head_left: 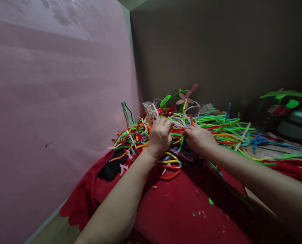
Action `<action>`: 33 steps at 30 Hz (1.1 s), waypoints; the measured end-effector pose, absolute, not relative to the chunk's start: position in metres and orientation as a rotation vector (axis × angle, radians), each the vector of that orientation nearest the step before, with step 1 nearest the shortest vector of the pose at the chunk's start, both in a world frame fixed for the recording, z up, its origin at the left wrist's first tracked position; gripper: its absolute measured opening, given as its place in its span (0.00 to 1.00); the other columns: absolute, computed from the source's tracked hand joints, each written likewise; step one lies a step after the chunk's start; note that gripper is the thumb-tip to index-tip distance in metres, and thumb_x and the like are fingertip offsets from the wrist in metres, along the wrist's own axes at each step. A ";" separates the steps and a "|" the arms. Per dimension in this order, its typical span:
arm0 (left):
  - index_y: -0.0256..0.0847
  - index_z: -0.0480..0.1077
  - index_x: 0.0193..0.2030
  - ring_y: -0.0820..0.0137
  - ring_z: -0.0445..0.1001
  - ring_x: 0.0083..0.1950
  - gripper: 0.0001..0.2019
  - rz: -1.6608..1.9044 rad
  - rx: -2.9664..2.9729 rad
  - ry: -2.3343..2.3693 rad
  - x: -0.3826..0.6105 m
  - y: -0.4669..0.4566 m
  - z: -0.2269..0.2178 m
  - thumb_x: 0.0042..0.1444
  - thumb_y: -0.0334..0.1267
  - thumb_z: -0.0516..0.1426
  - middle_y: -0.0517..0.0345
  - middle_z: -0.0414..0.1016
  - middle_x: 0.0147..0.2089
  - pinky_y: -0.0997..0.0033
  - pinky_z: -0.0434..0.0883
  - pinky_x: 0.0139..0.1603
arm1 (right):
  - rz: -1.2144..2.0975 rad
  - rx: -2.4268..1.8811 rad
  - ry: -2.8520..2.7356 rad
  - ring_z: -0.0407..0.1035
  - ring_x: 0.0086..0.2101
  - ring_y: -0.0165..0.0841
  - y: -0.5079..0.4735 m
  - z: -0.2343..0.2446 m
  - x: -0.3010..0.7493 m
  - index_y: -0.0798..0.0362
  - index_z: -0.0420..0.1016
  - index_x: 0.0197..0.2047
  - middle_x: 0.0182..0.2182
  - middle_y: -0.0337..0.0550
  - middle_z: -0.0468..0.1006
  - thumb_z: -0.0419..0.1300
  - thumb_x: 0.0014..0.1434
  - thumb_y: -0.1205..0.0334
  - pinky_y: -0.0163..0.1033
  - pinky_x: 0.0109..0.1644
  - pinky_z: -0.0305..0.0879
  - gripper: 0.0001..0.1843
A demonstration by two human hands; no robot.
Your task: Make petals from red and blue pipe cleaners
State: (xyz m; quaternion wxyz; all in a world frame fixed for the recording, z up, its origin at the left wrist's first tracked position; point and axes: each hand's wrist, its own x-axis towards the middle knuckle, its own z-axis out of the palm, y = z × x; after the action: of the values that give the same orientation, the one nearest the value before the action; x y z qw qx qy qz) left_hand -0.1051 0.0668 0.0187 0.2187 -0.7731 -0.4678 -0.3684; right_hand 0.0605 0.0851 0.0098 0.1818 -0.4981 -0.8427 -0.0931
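My left hand (160, 137) and my right hand (200, 140) are side by side over a tangled heap of coloured pipe cleaners (222, 127). Both have their fingers closed. Between the fingertips runs a pale pink pipe cleaner (177, 124), partly hidden by the fingers. Lilac loops (198, 110) rise just behind my right hand. A pink pipe-cleaner flower (186, 99) on a yellow stem stands beyond the hands. Near my left hand lies a small whitish shape (149, 110), its kind unclear.
A red cloth (163, 203) with small scraps covers the front. A black phone (111, 169) lies left of the heap, near a pink wall (64, 118). At right are blue pipe cleaners (257, 140), red pieces (290, 169) and a grey rounded object (298, 123).
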 end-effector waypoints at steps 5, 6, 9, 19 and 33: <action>0.38 0.67 0.33 0.72 0.68 0.40 0.07 -1.487 -2.096 -0.994 -0.105 0.057 0.027 0.53 0.24 0.51 0.56 0.70 0.35 0.71 0.67 0.44 | -0.155 -1.495 -2.285 0.69 0.36 0.37 0.099 0.014 0.065 0.52 0.74 0.39 0.37 0.47 0.77 0.49 0.55 0.66 0.36 0.34 0.56 0.14; 0.38 0.67 0.33 0.73 0.69 0.39 0.07 -1.519 -2.126 -0.992 -0.105 0.057 0.026 0.52 0.24 0.51 0.57 0.70 0.34 0.72 0.68 0.44 | -0.139 -1.505 -2.271 0.69 0.35 0.37 0.101 0.015 0.066 0.52 0.73 0.38 0.36 0.47 0.77 0.49 0.55 0.65 0.36 0.33 0.56 0.13; 0.38 0.67 0.31 0.74 0.70 0.35 0.09 -1.532 -2.220 -1.129 -0.107 0.062 0.021 0.49 0.22 0.51 0.59 0.71 0.32 0.75 0.69 0.40 | -0.096 -1.542 -2.224 0.69 0.32 0.37 0.108 0.017 0.070 0.54 0.73 0.36 0.33 0.49 0.77 0.48 0.55 0.64 0.36 0.31 0.53 0.13; 0.37 0.69 0.39 0.67 0.70 0.47 0.18 -1.197 -2.329 -1.296 -0.118 0.087 0.004 0.44 0.18 0.48 0.52 0.71 0.42 0.64 0.68 0.51 | 0.099 -1.475 -2.229 0.65 0.28 0.33 0.116 0.016 0.080 0.53 0.71 0.34 0.27 0.43 0.73 0.56 0.51 0.57 0.34 0.28 0.52 0.10; 0.37 0.66 0.43 0.67 0.65 0.53 0.17 -1.573 -2.158 -1.154 -0.116 0.087 0.009 0.46 0.20 0.54 0.50 0.64 0.47 0.64 0.66 0.56 | 0.792 -1.269 -2.049 0.62 0.19 0.27 0.136 0.009 0.099 0.55 0.70 0.30 0.19 0.37 0.70 0.52 0.50 0.60 0.32 0.23 0.58 0.09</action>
State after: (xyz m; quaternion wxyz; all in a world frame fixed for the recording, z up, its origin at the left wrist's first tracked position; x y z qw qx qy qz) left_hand -0.1156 0.0866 0.0087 0.1159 -0.7369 -0.3939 -0.5370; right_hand 0.0992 0.1361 0.0090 0.2977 -0.4774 -0.7711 0.2980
